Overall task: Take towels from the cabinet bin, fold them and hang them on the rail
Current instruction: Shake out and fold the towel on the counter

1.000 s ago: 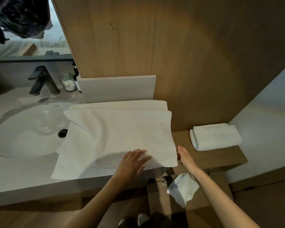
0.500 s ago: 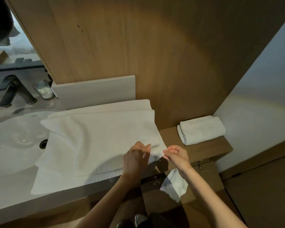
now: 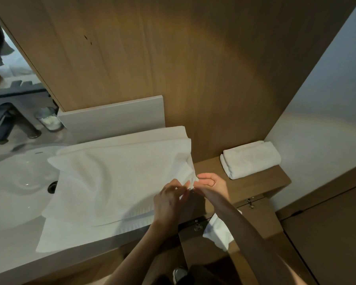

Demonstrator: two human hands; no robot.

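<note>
Lying spread on the pale desk (image 3: 10, 237), head view: one large white towel (image 3: 111, 182), folded in layers, its left part draped over the rim of the sink basin (image 3: 19, 171), its far edge against the grey upstand.

Left hand (image 3: 170, 199): fingers curled, pinching the towel's near right corner. Right hand (image 3: 211, 183): thumb and fingers curled, nipping the same corner from the right side; the two hands are almost touching, and the corner is lifted slightly off the desk.

Folded towel (image 3: 251, 159): small, white, lying on the wooden cabinet top (image 3: 255, 186) to the right of the desk, near the white wall, well apart from both hands.

White cloth (image 3: 218, 235): hanging at the cabinet front below the right forearm, partly hidden by it.

Dark tap (image 3: 8, 124) and a drinking glass (image 3: 48, 119): standing behind the basin, at the far left. Dark drain (image 3: 52, 187): just beside the towel's left edge. Wood panelling fills the wall behind.
</note>
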